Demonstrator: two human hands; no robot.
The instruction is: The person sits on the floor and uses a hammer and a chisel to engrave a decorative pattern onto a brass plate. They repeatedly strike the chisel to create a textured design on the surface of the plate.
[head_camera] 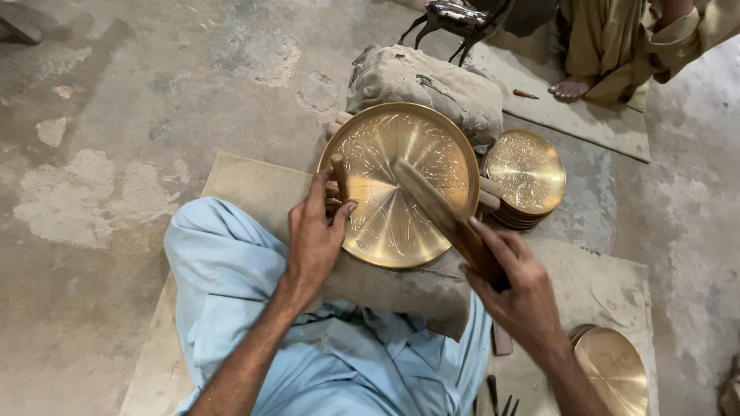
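Floor: rough grey concrete floor [116, 115], patched and stained, wide and bare to the left and top left of the head view.
Mat: pale mat [254, 185] under the seated person, its upper left corner showing beside the light blue trouser leg [223, 277]; a second mat [601, 285] lies to the right, edge running toward the lower right.
Brass plate: large round engraved brass plate [401, 185] tilted up toward the camera, leaning on a stuffed cloth sack [424, 81] behind it, lower rim resting on padding over the lap.
Left hand: left hand [312, 239] closed around a short wooden-handled chisel [339, 177], held upright with its tip against the plate's left part, near the rim.
Right hand: right hand [516, 289] gripped shut on a wooden mallet [439, 208], whose blurred head is over the plate's centre, close to the chisel top.
Stack: stack of smaller brass plates [528, 173] just right of the large plate, touching or nearly touching its rim.
Lower right: another plain brass plate [613, 370] near the right forearm, partly cut by the frame edge; thin dark tools [497, 400] at the bottom edge.
Top right: another person's bare foot [570, 88] and ochre clothing on a further mat, well apart from the hands; a dark metal stand [459, 19] beside it.
Open room: most free space is left of the plate.
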